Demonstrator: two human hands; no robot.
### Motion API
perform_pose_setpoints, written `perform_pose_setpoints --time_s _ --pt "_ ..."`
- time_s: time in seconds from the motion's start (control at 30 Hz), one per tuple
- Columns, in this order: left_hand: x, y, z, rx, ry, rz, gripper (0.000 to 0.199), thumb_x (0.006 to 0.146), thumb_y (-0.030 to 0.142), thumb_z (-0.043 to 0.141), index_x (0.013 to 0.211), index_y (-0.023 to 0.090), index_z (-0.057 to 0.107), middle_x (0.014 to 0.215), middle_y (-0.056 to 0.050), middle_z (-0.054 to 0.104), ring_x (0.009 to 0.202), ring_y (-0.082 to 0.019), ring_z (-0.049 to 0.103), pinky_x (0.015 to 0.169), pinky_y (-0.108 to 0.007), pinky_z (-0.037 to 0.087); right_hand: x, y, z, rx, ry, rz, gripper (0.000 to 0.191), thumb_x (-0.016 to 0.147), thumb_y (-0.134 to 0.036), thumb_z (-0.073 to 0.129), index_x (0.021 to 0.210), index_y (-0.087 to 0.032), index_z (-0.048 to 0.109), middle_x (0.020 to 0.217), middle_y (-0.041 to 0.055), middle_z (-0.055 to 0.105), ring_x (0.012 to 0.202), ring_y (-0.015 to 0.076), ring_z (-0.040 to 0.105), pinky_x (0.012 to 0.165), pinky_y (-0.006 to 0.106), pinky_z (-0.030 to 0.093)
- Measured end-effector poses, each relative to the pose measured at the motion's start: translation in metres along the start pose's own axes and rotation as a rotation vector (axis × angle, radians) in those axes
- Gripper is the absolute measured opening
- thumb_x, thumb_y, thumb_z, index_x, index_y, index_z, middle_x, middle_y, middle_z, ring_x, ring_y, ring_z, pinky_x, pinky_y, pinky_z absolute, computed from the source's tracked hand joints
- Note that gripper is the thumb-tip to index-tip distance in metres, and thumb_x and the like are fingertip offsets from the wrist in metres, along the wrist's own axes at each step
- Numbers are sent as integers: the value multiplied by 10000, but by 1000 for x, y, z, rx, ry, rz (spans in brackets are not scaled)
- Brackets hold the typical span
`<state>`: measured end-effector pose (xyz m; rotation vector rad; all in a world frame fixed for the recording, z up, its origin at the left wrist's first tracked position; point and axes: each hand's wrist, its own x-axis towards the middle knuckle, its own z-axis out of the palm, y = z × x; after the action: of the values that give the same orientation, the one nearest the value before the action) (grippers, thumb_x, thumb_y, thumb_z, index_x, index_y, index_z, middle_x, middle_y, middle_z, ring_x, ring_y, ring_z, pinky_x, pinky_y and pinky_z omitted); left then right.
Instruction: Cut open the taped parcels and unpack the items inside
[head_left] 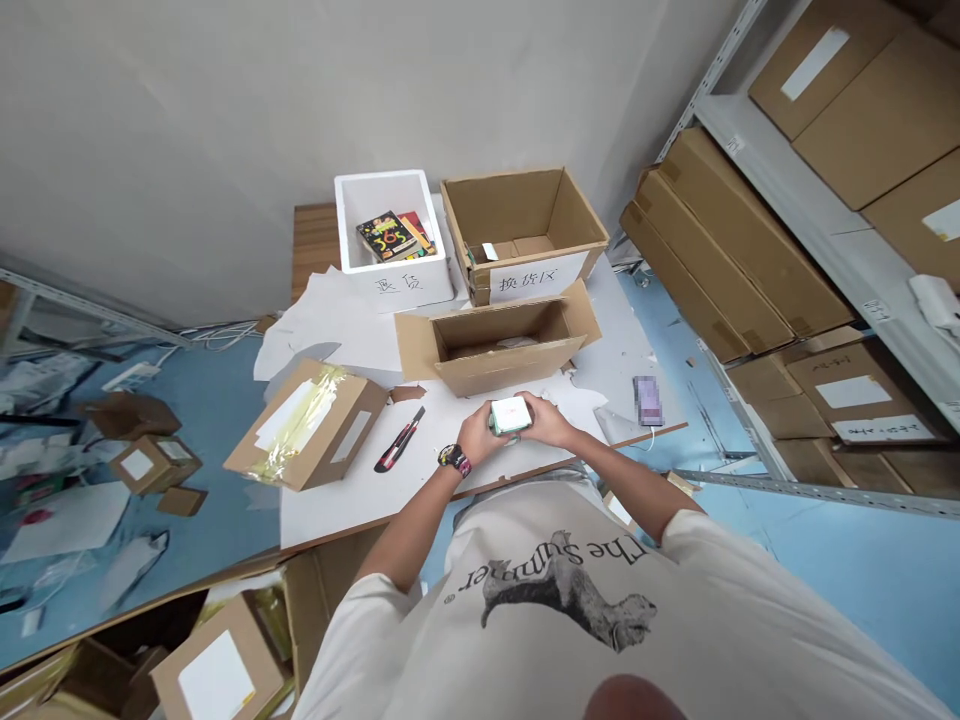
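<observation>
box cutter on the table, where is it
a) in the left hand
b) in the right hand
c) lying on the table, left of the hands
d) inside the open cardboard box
C. The red and black box cutter lies on the white table top, apart from the left hand and right hand, which both hold a small box.

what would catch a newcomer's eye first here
The left hand and right hand grip a small white-and-green box above the near part of the table. Straight ahead, a white foam box holds colourful books, beside an open cardboard carton. A red-and-black utility knife lies left of the hands.
</observation>
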<state>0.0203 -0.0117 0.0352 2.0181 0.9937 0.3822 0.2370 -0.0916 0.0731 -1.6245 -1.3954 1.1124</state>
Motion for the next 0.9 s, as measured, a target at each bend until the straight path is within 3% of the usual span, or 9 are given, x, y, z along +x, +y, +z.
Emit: perform_pose_setpoints --time_s 0.1,0.17,0.3,0.4,0.5,0.6,0.7,0.8,0.9 --pt "0 47 -25 9 34 61 698 761 518 977 1329 242 681 1176 -104 843 1062 -356 815 884 -400 601 -14 -37 -31 24 -6 -34 685 683 -255 920 1323 -232 678 1140 55 828 991 269 786 837 352 633" --pt "4 83 -46 -14 58 111 728 750 500 986 1359 245 682 1157 -93 848 1024 -347 820 868 -401 606 -23 -70 -56 17 7 -98 763 716 -269 920 1433 -243 662 1262 88 815 1099 300 789 879 386 659" --pt "32 155 -95 -47 72 265 781 741 442 993 1434 266 678 1192 -73 852 1019 -329 827 868 -397 626 -31 -144 -111 -43 89 -216 1041 833 -340 893 1758 -356 414 1607 114 660 1353 349 716 1000 469 682" --pt "85 198 -138 -18 150 415 798 739 448 1000 1447 254 687 1230 -93 843 1071 -339 825 922 -415 636 -4 -192 -160 -124 166 -362 1135 834 -406 930 1797 -362 331 1677 115 589 1445 390 652 1103 526 647" --pt "170 224 -176 0 244 514 815 757 439 987 1477 228 668 1281 -104 829 1158 -345 811 986 -416 628 66 -220 -213 -198 233 -503 1063 812 -430 953 1721 -305 417 1658 141 595 1447 402 634 1150 563 602" --pt "268 227 -200 11 286 541 848 749 432 989 1495 213 649 1338 -108 814 1262 -361 778 1059 -427 607 164 -220 -256 -219 277 -572 948 767 -465 977 1570 -235 528 1556 170 666 1386 390 660 1148 551 578" --pt "345 207 -205 40 281 465 916 716 424 1000 1516 189 621 1352 -127 809 1288 -380 765 1106 -455 587 255 -195 -273 -180 300 -532 879 731 -484 982 1453 -214 562 1375 148 760 1263 360 714 1096 497 586" --pt "390 175 -192 81 251 286 959 701 433 1006 1534 200 591 1387 -145 801 1298 -391 761 1111 -474 587 316 -157 -265 -155 300 -416 806 699 -448 987 1360 -237 577 1248 105 794 1160 339 741 1035 457 594" --pt "407 142 -172 176 177 86 981 707 462 1003 1551 209 571 1408 -174 792 1315 -415 754 1130 -514 578 348 -115 -245 -123 284 -304 741 684 -351 967 1312 -265 582 1218 77 795 1123 327 744 1008 458 602"
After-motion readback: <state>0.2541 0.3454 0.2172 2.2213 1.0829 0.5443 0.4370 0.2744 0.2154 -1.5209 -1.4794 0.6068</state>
